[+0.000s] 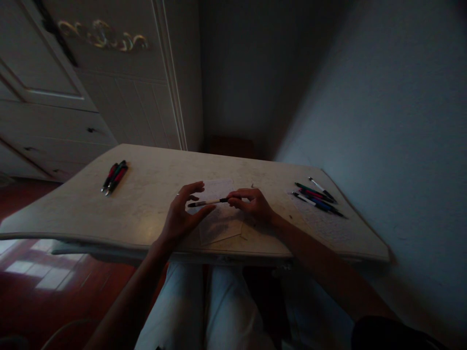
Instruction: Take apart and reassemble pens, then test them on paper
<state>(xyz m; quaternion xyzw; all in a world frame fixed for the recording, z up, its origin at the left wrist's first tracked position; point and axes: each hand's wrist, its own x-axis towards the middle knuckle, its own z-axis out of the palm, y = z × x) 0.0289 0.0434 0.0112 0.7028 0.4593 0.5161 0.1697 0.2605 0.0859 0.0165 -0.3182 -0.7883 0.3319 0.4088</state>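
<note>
A pen [207,202] with a pale barrel and dark ends lies almost level above a sheet of paper [221,231]. My right hand [253,204] pinches its dark right end between thumb and fingers. At the pen's other end, my left hand [184,209] is curved with thumb and fingers apart, a ring on one finger. The pen's left tip sits in that gap; whether the left thumb touches it I cannot tell. Handwriting shows faintly on the paper, which lies under both hands near the table's front edge.
Several red and dark green pens [115,177] lie bunched on the left of the pale table [153,170]. Several mixed pens [317,197] lie at the right, by a written sheet [324,226]. A wall [401,146] borders the right side; a cabinet [134,112] stands behind at left.
</note>
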